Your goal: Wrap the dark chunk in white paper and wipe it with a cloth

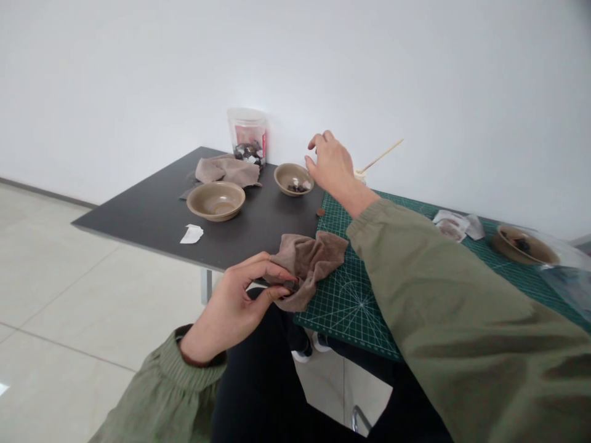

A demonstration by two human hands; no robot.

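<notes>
My left hand pinches a crumpled brown towelling cloth above the near edge of a green cutting mat, with something small and dark possibly in the fold. My right hand is raised over the far side of the table, its fingers apart and curved, holding nothing I can see. Just left of it stands a small tan ceramic bowl with dark pieces and pale bits inside. A thin wooden stick rises from behind my right hand, its lower end partly hidden.
A clear jar of dark and white pieces stands against the wall, beside a second brown cloth on the dark table. There is a larger tan bowl, a white paper scrap, and another bowl at the mat's far right.
</notes>
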